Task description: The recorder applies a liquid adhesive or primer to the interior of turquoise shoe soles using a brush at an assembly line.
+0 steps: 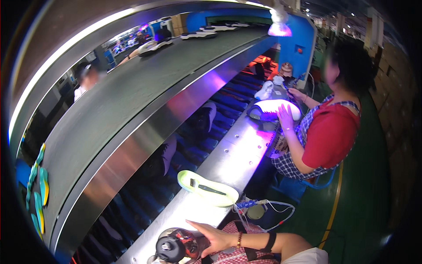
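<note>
My right hand [216,237] reaches in from the lower right, with a bead bracelet and a black band on the wrist. Its fingers are wrapped on the side of a dark reddish see-through bottle [178,246] with a black lid, which stands on the steel ledge [228,158] at the near end. Just beyond the hand a pale green shoe sole [206,188] lies flat on the ledge. My left hand is out of the picture.
A blue-handled tool with a white cable [251,204] lies by the ledge's edge. A co-worker in a red shirt [329,132] holds a white shoe [274,108] under violet light. Shoes ride the blue slatted conveyor [220,119] and the upper belt [132,92]. Green-yellow insoles [40,189] hang at the left.
</note>
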Tool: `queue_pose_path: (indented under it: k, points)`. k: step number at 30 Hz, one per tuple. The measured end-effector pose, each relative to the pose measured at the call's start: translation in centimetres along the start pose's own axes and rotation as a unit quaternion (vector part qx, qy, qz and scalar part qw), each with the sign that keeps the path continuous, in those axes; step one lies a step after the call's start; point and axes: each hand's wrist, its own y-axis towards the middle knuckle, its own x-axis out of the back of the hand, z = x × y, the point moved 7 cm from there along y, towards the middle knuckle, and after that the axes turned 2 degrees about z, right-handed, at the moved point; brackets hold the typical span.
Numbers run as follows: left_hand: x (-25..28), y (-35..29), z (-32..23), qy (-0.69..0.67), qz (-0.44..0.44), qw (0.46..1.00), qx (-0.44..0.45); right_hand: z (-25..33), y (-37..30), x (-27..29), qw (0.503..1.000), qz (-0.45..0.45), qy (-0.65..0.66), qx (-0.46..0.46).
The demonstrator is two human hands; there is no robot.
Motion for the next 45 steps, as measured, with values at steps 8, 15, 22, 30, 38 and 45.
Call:
queue_pose_path:
  k: [8, 15, 22, 30, 38, 45]
  points:
    - [-0.1, -3.3, -2.7, 0.002, -0.029, 0.999, -0.042, 10.6, -0.3, 4.0, 0.949, -0.160, -0.169, 0.212]
    - [0.6, -5.8, -5.9, 0.030, -0.036, 0.998, -0.049, 15.9, -1.3, 5.4, 0.932, -0.168, -0.185, 0.264]
    - [0.4, -5.6, -8.3, 0.049, 0.001, 0.997, -0.060, 15.3, -2.5, 5.0, 0.910, -0.161, -0.286, 0.252]
    - [-0.8, -4.7, -11.4, 0.043, 0.033, 0.996, -0.077, 15.6, -3.7, 5.1, 0.917, -0.170, -0.258, 0.251]
    - [-0.8, -4.4, -11.7, 0.026, 0.012, 0.996, -0.088, 16.5, -3.0, 5.5, 0.908, -0.192, -0.266, 0.259]
    - [-0.9, -4.7, -12.0, 0.023, 0.025, 0.993, -0.109, 16.9, -3.0, 5.1, 0.905, -0.210, -0.257, 0.265]
